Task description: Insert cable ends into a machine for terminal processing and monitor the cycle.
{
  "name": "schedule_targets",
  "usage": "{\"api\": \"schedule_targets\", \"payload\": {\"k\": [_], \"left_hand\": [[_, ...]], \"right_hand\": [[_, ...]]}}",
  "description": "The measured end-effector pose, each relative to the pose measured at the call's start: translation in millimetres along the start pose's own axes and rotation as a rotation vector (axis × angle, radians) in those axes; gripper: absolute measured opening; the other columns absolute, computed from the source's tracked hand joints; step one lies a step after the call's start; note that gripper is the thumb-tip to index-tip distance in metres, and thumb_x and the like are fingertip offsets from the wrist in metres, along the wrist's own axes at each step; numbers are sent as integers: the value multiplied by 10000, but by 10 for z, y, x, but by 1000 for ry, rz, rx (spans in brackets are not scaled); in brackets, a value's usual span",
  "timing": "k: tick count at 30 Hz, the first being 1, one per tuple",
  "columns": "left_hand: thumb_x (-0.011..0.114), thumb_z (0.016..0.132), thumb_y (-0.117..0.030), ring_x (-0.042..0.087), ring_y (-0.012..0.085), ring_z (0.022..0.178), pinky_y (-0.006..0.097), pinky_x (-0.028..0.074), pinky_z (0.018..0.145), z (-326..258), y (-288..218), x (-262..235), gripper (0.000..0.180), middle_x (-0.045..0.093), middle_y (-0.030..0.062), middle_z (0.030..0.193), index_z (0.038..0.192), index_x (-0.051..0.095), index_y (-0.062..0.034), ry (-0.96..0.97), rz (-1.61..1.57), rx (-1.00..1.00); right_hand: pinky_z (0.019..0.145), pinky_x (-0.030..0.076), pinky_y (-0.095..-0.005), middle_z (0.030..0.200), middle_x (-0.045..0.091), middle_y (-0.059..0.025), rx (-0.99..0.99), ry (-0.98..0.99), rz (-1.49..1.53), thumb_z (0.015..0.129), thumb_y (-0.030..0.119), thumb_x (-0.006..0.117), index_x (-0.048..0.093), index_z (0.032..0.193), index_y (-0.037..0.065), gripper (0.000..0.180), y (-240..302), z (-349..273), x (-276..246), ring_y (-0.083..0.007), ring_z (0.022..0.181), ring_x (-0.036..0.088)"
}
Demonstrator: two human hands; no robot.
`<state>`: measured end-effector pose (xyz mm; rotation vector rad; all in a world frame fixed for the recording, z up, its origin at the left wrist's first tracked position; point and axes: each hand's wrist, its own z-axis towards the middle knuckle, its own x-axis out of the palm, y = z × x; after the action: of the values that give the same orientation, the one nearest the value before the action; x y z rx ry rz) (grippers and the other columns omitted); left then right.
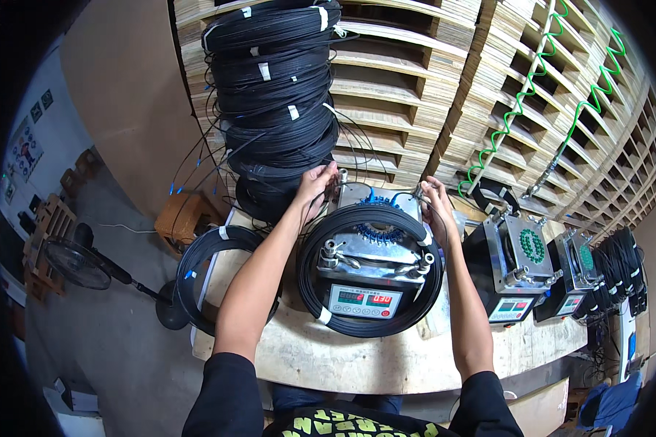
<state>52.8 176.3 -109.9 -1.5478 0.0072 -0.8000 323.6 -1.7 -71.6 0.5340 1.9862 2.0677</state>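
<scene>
A silver-topped fibre polishing machine (pixel 375 280) with a small display panel stands before me. Blue connectors (pixel 379 231) sit in a ring on its top plate. A coil of black cable (pixel 315 309) hangs around the machine, and thin cable ends run to the blue connectors. My left hand (pixel 315 191) is closed at the rear left corner post, fingertips together. At the rear right corner my right hand (pixel 437 205) has its thumb and fingers bent closed. What lies between the fingers of either hand, a post knob or a cable, is too small to tell.
Behind on the left rises a tall stack of black cable coils (pixel 273 95); another coil (pixel 189 291) lies at the table's left edge. Two similar machines (pixel 514 266) with green connectors stand rightward. Wooden pallets (pixel 386 87), green coiled air hoses (pixel 514 109) and a fan (pixel 76 262) surround the table (pixel 328 364).
</scene>
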Motion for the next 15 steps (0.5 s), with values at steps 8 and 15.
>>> {"api": "schedule_targets", "payload": {"k": [8,15], "left_hand": [[689,966,-153,652,130,1001,251,486,810,-583,-554,255,369,610,65,1209,1331,661,-104,-146,694,322],[623,984,-139,633,229,961,331,513,853,-1846,-696,469,157,613,141,1161,1003,716,-14,-221,919,921]], "right_hand": [[510,313,-248,1010,492,-1,12,-19,0,952,459,702,408,1462,153,663,-14,52,-73,-70,600,440],[579,453,-284,1072,612,-65,-47,-49,-52,955,342,720,388,1485,133,659,129,-167,-142,-104,631,526]]}}
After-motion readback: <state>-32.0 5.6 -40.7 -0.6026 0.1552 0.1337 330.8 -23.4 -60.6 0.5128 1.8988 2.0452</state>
